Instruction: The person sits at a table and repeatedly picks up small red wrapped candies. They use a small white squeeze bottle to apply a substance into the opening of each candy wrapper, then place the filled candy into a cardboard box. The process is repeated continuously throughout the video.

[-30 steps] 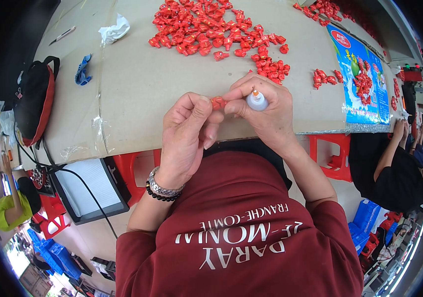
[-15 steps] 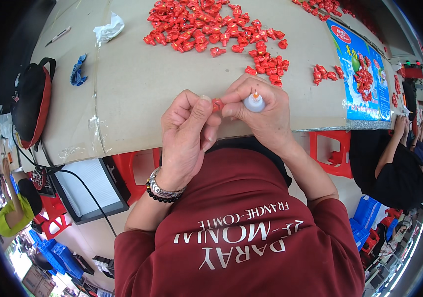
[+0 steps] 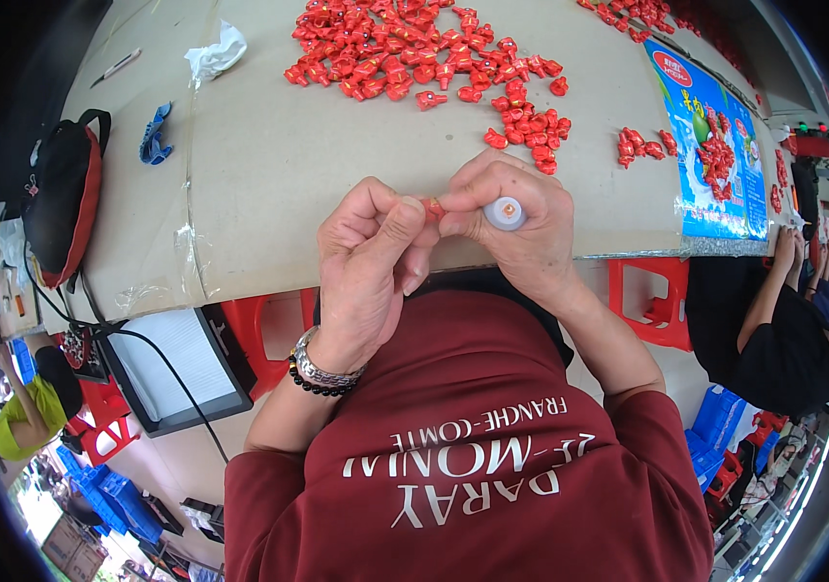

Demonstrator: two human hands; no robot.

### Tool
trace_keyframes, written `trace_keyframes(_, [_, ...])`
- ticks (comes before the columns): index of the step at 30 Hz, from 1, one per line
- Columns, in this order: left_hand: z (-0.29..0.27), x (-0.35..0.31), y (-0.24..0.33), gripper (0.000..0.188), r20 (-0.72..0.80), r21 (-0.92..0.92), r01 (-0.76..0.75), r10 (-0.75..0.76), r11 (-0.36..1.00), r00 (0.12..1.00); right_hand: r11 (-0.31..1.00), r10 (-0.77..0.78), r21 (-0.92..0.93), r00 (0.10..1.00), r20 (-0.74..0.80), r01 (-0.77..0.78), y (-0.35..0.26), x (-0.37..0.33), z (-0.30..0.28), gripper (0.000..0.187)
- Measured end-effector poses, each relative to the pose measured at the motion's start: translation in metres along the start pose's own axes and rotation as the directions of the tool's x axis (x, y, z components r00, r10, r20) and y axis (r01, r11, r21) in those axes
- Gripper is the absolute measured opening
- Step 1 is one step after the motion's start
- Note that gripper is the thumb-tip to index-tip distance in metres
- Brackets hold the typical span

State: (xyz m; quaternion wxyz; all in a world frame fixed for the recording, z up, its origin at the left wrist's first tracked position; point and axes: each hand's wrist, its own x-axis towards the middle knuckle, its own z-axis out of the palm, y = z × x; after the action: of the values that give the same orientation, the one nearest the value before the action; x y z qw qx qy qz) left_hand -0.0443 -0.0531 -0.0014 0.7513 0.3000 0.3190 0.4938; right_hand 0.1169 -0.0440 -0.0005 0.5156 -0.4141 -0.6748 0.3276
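Note:
Between both hands, just above the table's near edge, is a small red figurine (image 3: 433, 208), mostly covered by fingertips. My left hand (image 3: 368, 254) pinches it between thumb and fingers. From the other side, the thumb and index finger of my right hand (image 3: 523, 225) also press on it. Tucked in that right hand is a small white bottle (image 3: 506, 213) with an orange-brown nozzle tip, facing up toward me. Beyond the hands lies a large heap of red figurines (image 3: 385, 48), with a smaller cluster (image 3: 536, 126) trailing toward my right hand.
On the table (image 3: 269, 204) are a crumpled tissue (image 3: 217, 52), a pen-like tool (image 3: 117, 68), a blue band (image 3: 156, 135) and a black-red bag (image 3: 63, 199). A blue printed sheet (image 3: 715, 215) at right carries more red pieces. A person in black (image 3: 773, 335) sits to the right.
The bottle in my right hand has tilted so its tip points more toward me. The red figurine has shifted slightly right between my fingertips.

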Motion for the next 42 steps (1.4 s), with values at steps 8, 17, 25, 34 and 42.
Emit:
trace_keyframes(8, [0.000,-0.002,0.002,0.014,0.010,-0.010,0.068,-0.068,0.998,0.998,0.997,0.048,-0.061,0.998,0.044,-0.046,-0.001,0.007,-0.009,0.017])
trace_keyframes(17, [-0.001,-0.003,0.005,0.009,-0.033,0.025,0.154,-0.154,0.988,0.988,0.994,0.097,-0.054,0.992,0.082,-0.093,0.003,0.007,-0.012,0.016])
trace_keyframes(25, [-0.003,-0.003,0.003,0.006,-0.018,0.001,0.175,-0.175,0.985,0.984,0.994,0.107,-0.012,0.988,0.107,-0.107,0.004,0.005,-0.012,0.016])
trace_keyframes(34, [-0.004,-0.004,-0.001,0.006,-0.024,-0.034,0.191,-0.192,0.981,0.981,0.997,0.081,-0.023,0.990,0.116,-0.078,0.004,0.004,-0.012,0.016])
trace_keyframes(42, [-0.001,-0.005,-0.001,0.007,-0.041,-0.032,0.202,-0.203,0.979,0.978,0.993,0.112,-0.054,0.980,0.164,-0.104,0.001,0.003,-0.014,0.012])
